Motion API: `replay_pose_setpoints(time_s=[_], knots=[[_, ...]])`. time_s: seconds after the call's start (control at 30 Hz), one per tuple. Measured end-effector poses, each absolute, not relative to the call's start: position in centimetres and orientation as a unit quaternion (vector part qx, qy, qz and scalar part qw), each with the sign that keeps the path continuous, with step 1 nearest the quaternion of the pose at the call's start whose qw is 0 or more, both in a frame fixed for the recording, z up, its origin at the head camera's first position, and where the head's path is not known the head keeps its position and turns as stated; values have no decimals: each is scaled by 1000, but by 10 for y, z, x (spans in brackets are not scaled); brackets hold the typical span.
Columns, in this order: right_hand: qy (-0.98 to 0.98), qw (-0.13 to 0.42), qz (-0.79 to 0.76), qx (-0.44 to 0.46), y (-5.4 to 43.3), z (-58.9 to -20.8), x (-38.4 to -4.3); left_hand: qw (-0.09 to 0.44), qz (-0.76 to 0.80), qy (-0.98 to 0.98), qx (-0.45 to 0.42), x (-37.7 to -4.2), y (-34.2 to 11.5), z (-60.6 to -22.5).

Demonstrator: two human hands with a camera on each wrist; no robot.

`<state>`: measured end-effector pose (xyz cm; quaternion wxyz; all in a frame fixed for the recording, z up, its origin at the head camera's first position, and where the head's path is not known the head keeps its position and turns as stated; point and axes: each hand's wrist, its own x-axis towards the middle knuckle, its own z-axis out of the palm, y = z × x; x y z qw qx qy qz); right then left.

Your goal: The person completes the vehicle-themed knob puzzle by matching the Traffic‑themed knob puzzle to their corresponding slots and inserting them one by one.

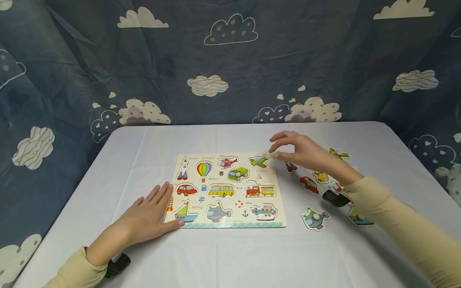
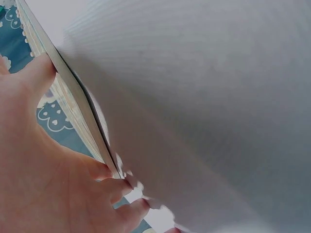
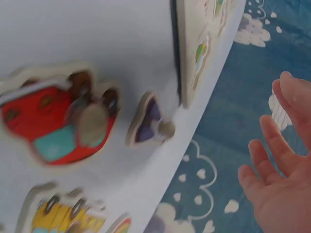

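Observation:
A wooden puzzle board [image 1: 230, 228] printed with vehicles lies flat on the table. My left hand [image 1: 149, 214] rests at its left edge, fingers extended along the side and thumb on the lower left corner. In the left wrist view, the left thumb [image 2: 41, 73] touches the board's edge [image 2: 80, 99]. Near the board's upper right corner, my right hand [image 1: 300, 148] hovers with loosely bent fingers and nothing between them. Below it is the purple-finned rocket piece [image 1: 291, 167], partly hidden in the head view; its knob shows in the right wrist view.
Right of the board lie several knobbed pieces: a red car [image 1: 309, 185], a yellow bus [image 1: 321, 177], a green plane [image 1: 339, 153], a submarine [image 1: 315, 219] and a sailboat [image 1: 359, 219]. The right forearm covers part of this group. A cloud-patterned cloth [image 1: 230, 104] hangs behind the white table.

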<state>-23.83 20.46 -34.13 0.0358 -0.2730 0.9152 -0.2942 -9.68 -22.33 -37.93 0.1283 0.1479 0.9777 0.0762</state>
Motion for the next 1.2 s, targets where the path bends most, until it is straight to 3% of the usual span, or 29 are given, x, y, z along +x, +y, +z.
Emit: replay_pose_setpoints(time_s=[0.2, 0.6, 1.2], knots=[[925, 24, -283, -253, 222, -346, -242, 124, 74, 979, 147, -96, -224, -380], [920, 54, -289, -260, 257, -364, -266, 122, 72, 979, 149, -96, -223, -380], [923, 112, -281, -239, 254, -384, -285, 119, 72, 979, 148, -96, -225, -382]])
